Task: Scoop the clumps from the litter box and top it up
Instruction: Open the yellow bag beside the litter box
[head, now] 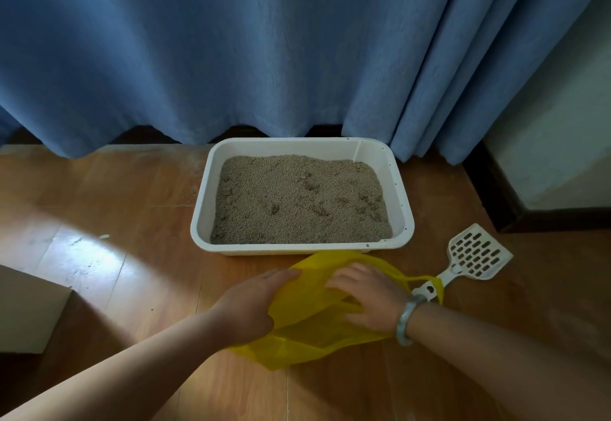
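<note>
A white litter box (202,209) full of grey-brown litter (297,199) stands on the wooden floor below a blue curtain. Several darker dents and lumps show in the litter. Just in front of the box lies a yellow plastic bag (307,318). My left hand (251,305) holds the bag's left edge, fingers curled over it. My right hand (367,298) lies on the bag's right side with fingers spread and tips tucked into its folds. A white slotted scoop (472,255) lies on the floor to the right, its handle under the bag's loop.
The blue curtain (264,40) hangs right behind the box. A wall corner with dark skirting (502,209) stands at the right. A brown cardboard box (29,308) sits at the left edge. Bare wooden floor (115,222) stretches left of the litter box.
</note>
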{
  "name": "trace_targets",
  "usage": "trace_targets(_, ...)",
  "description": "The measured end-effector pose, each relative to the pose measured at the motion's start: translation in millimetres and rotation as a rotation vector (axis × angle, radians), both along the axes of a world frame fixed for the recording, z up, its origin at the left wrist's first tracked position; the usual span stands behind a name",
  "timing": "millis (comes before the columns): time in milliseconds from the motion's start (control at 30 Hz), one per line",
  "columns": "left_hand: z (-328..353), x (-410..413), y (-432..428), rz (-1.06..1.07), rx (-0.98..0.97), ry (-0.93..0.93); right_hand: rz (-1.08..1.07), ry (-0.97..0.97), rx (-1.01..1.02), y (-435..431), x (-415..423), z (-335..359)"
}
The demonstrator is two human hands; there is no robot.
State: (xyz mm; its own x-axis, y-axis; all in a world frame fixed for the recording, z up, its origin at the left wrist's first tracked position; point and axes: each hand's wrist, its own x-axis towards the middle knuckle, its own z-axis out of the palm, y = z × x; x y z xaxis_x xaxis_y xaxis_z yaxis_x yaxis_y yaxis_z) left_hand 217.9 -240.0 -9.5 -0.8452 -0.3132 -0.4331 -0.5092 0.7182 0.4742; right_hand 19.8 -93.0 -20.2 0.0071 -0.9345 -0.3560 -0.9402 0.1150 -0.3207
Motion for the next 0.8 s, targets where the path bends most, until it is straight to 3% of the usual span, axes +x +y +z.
trace_targets(167, -4, 0, -2, -0.045, -0.026, -0.074, -0.028, 0.106, 0.124, 6, -12, -9)
trace_targets(333, -2, -7, 4, -0.355, -0.654, 0.124, 0.045, 0.124, 0.218, 11, -8, -14)
trace_targets(400, -3, -14, 23, -0.539, -0.682, 0.274, 0.059, 0.134, 0.251, 10, -7, -15)
trace_targets(500, -3, -24, 45, -0.819, -0.728, -0.001, 0.067, 0.116, 0.287, 10, -8, -18)
trace_targets(633, -16, -27, 30, -0.718, -0.736, -0.4, 0.06, 0.134, 0.315, 9, -17, -24)
trace_targets(800, -28, -8, 3, -0.656, -0.732, -0.296, 0.046, 0.135, 0.368, 7, -24, -25)
